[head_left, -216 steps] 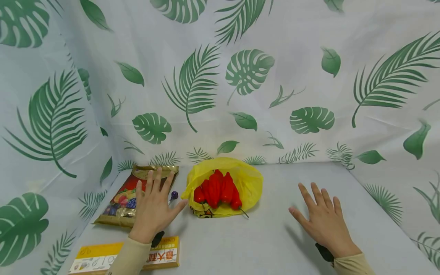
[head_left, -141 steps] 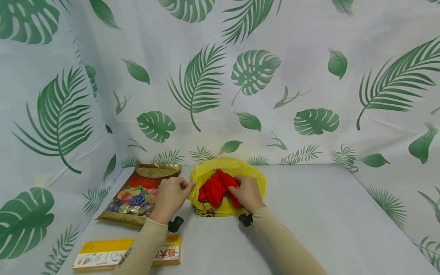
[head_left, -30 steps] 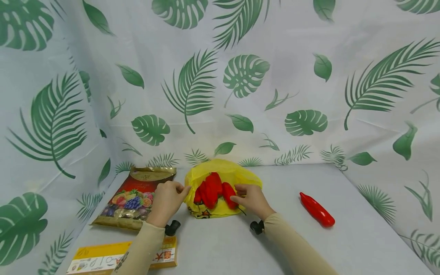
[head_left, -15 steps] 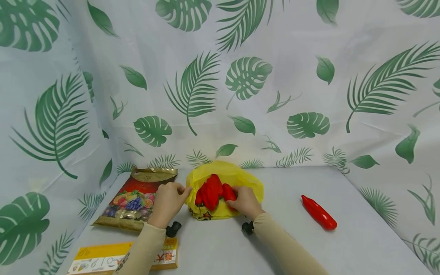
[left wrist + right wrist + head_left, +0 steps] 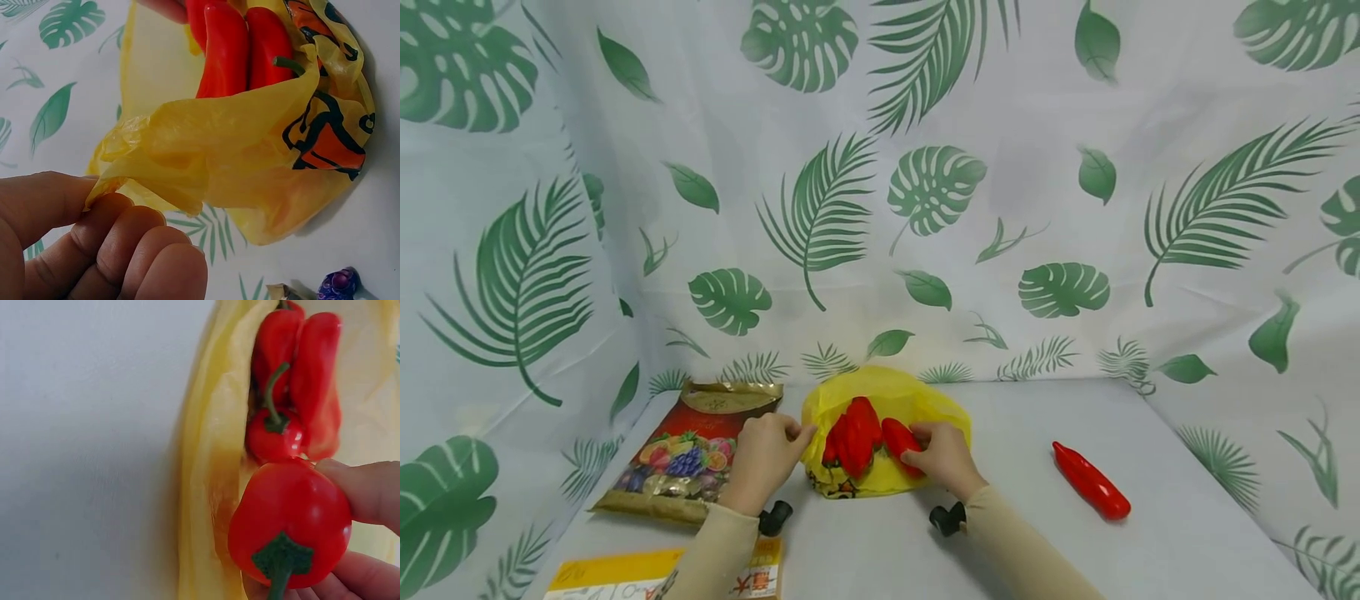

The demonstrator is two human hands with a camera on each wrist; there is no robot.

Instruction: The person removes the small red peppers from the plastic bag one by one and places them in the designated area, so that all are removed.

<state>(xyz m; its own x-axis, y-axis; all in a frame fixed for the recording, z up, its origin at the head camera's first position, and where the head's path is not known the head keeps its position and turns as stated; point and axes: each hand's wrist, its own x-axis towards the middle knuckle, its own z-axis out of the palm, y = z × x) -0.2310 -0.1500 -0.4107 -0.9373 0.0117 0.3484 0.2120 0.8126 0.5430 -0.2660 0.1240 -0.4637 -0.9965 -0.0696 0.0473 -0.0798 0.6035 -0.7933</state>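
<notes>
Our right hand [image 5: 943, 457] pinching a glossy red long pepper [image 5: 901, 443] (stem towards us, tip deeper into the thin yellow plastic bag [image 5: 891, 398]), left hand [image 5: 763, 460] still pinching its rim, a second pepper [image 5: 1091, 481] now on the table.

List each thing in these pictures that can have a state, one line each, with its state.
Thin yellow plastic bag: open, edge pinched by left hand.
Red pepper: gripped by right hand at the bag's mouth.
Lone red pepper: lying on the table.
Fruit-printed snack pouch: lying flat.

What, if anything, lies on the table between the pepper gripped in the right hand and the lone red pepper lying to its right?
Nothing visible: the right hand grips a red pepper at the yellow bag, and only bare table lies between it and the lone pepper.
</notes>
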